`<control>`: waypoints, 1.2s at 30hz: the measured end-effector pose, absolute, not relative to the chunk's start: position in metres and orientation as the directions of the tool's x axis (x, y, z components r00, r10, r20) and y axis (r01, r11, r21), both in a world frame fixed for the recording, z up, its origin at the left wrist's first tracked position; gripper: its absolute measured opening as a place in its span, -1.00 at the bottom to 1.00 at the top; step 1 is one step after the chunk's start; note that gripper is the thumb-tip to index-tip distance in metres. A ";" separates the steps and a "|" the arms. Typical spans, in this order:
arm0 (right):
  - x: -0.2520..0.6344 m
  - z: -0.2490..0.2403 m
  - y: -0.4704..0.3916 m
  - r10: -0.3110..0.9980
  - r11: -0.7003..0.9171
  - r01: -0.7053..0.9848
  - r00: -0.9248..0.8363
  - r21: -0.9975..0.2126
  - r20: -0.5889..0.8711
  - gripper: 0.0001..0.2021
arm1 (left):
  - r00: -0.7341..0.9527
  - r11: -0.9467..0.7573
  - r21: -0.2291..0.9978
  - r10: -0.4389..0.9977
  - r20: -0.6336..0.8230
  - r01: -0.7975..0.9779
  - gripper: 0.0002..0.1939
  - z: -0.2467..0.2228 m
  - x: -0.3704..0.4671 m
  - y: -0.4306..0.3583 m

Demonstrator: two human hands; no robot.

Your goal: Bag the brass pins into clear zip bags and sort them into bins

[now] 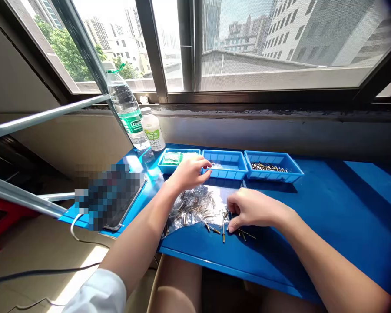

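Note:
My left hand [193,170] hovers at the near edge of the middle blue tray [226,174], thumb and fingers apart, with nothing visible between them. Fingers curled, my right hand [252,209] is down on the table among loose pop rivets [223,234], which have thin stems and brass-coloured bodies. Some rivets show at its fingertips, partly hidden by the hand. Between the two hands lies a pile of small clear plastic bags [195,204], with rivets in and around it.
A left blue tray [163,167] holds green-and-clear packets; a right blue tray [273,176] holds many rivets. A large water bottle [127,108] and a white bottle [153,130] stand at the back left. A dark flat device [130,204], partly blurred, lies on the blue table [332,217].

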State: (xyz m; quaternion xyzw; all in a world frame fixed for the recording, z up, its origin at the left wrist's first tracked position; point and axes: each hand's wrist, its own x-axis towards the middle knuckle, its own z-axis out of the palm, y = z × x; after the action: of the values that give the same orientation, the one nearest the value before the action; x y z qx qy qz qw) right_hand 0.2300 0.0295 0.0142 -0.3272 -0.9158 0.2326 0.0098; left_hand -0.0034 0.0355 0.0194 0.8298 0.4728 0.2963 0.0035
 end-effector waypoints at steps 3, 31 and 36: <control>0.233 0.014 0.035 0.612 0.625 0.598 -0.774 -0.502 -0.161 -0.69 | 0.386 -0.556 0.265 0.782 0.490 0.788 -0.84 0.019 -0.004 0.037; 0.235 0.013 0.042 0.654 0.616 0.616 -0.747 -0.491 -0.117 -0.84 | 0.309 -0.507 0.281 0.789 0.531 0.815 -0.83 0.029 -0.006 0.035; 0.241 0.021 0.045 0.694 0.640 0.561 -0.716 -0.526 0.080 -0.82 | -0.036 -0.232 0.326 0.764 0.644 0.917 -0.78 0.042 -0.031 -0.017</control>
State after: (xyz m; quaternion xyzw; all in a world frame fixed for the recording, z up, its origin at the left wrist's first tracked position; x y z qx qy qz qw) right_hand 0.2414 0.0452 0.0210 -0.3505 -0.8947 0.2395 0.1388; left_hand -0.0309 -0.0174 0.0420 0.6871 0.6116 0.3792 -0.1003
